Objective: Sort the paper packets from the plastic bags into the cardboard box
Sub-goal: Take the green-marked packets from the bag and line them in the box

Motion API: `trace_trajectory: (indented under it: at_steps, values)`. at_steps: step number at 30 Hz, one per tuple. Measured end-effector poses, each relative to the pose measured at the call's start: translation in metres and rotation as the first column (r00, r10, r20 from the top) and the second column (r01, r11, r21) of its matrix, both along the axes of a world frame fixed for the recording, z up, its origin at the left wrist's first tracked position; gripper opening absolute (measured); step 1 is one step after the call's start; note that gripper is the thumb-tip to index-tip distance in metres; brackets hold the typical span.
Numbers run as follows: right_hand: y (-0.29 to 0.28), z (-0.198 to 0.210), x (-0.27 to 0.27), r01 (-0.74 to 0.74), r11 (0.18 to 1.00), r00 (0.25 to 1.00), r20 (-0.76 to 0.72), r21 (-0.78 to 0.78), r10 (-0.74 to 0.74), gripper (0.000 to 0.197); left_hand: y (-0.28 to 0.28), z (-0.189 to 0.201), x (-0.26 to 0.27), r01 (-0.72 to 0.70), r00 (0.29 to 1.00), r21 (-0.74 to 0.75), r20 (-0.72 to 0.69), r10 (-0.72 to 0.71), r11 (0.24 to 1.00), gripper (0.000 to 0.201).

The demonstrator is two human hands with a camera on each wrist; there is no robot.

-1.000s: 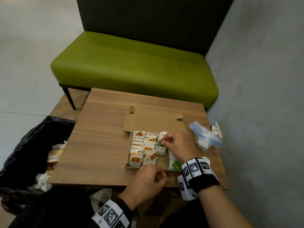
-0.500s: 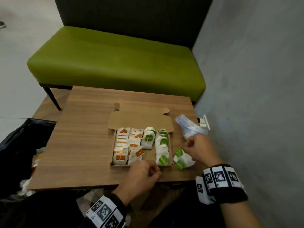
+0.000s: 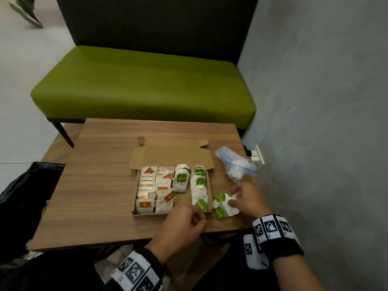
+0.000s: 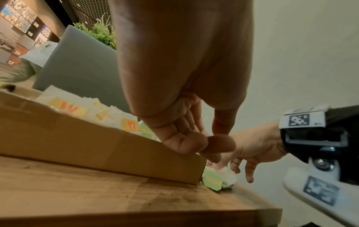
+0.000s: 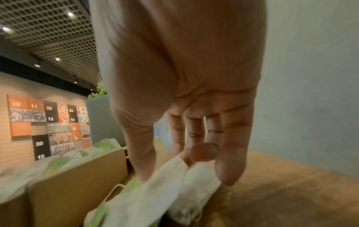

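Observation:
The open cardboard box [image 3: 172, 153] lies on the wooden table [image 3: 100, 185], with orange-tag paper packets [image 3: 155, 190] in its left rows and green-tag ones [image 3: 198, 185] on its right. A few loose green-tag packets [image 3: 223, 204] lie just right of the box. My right hand [image 3: 233, 199] is down on them, and in the right wrist view its thumb and fingertips [image 5: 194, 153] pinch a white packet [image 5: 147, 202]. My left hand [image 3: 202, 220] rests at the box's front right corner, loosely curled, thumb tip against the index finger [image 4: 221, 144], holding nothing. A clear blue-zip plastic bag [image 3: 235, 164] lies behind my right hand.
A green bench [image 3: 142, 85] stands behind the table. A grey wall [image 3: 325, 122] with a white socket [image 3: 257, 157] runs close along the right. A black bin bag [image 3: 21, 196] sits at the table's left. A passer-by's foot [image 3: 25, 11] shows far left.
My right hand left the green-tag row in the box and moved right, down onto the loose packets beside it. The left hand stayed at the box's front edge.

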State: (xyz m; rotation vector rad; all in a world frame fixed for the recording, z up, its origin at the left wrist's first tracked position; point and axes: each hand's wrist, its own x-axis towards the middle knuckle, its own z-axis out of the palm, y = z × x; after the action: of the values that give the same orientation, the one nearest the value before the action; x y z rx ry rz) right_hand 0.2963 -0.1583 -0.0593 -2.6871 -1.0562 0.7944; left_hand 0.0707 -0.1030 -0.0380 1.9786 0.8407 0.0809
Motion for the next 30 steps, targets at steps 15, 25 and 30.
trace_trajectory:
  at_steps: [15,25,30]
  values:
    - [-0.017,0.023,-0.022,-0.072,0.997,0.997,0.033,-0.001,0.072,0.052,-0.002,0.001,0.001,0.002,1.0,-0.013,-0.01,-0.003,1.0,0.009]
    - [-0.022,0.048,-0.006,-0.093,0.99,0.986,0.151,0.109,0.076,0.035,0.004,0.01,0.023,-0.015,1.0,0.034,0.023,0.014,0.999,0.006]
    - [-0.019,0.069,-0.012,-0.221,0.948,0.971,-0.033,0.227,0.235,0.036,0.005,0.019,0.034,0.001,0.984,0.196,0.173,-0.035,0.981,0.039]
